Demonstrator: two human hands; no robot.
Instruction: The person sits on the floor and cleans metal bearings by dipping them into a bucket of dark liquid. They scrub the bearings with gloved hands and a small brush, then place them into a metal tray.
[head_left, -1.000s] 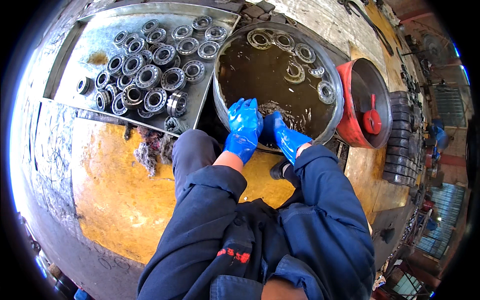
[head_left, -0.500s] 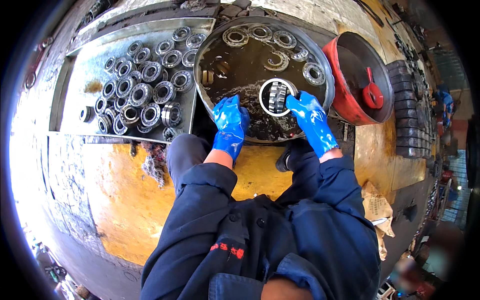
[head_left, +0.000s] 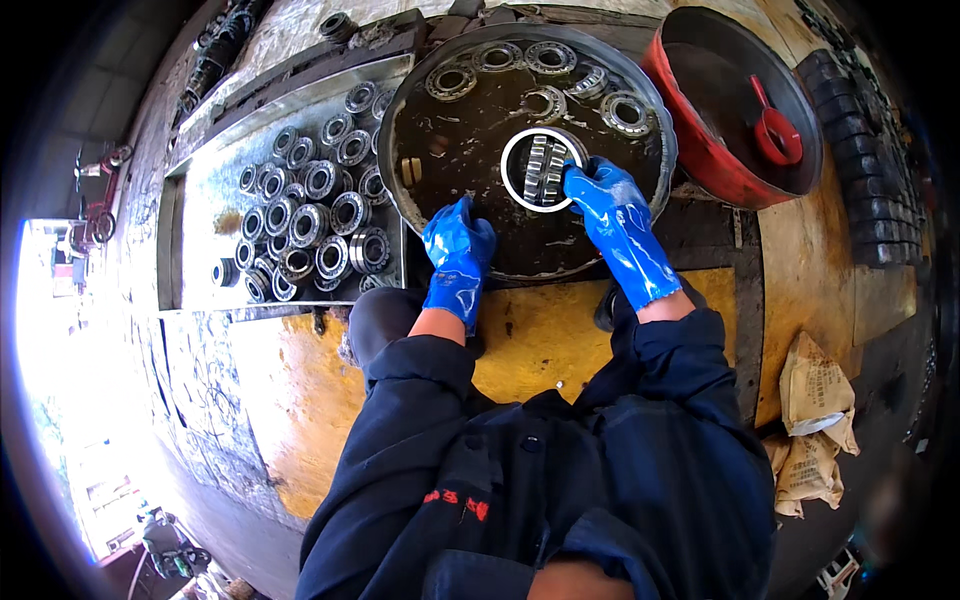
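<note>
My right hand (head_left: pixel 607 203), in a blue rubber glove, grips a roller bearing (head_left: pixel 510 172) by its right side above a round metal tub (head_left: pixel 668 165) of dark, oily liquid. The bearing's pale outer ring faces up, and its roller set stands turned crosswise inside the ring. My left hand (head_left: pixel 459 245), gloved alike, is closed over the tub's near left edge; whatever its fingers hold is hidden. Several bearings (head_left: pixel 550 57) lie along the tub's far side, partly in the liquid. Another piece (head_left: pixel 411 171) shows at the tub's left wall.
Left of the tub, a metal tray (head_left: pixel 215 200) carries several heaped bearings (head_left: pixel 308 225). To the right stands a red basin (head_left: pixel 690 165) with a red ladle (head_left: pixel 777 137) in it. Beyond are stacked dark blocks (head_left: pixel 865 150); brown paper bags (head_left: pixel 815 385) lie at the lower right.
The view has shifted, so the tray and basin sit further right. The bearing is still in my right hand above the liquid, and the splashing around my left hand has calmed.
</note>
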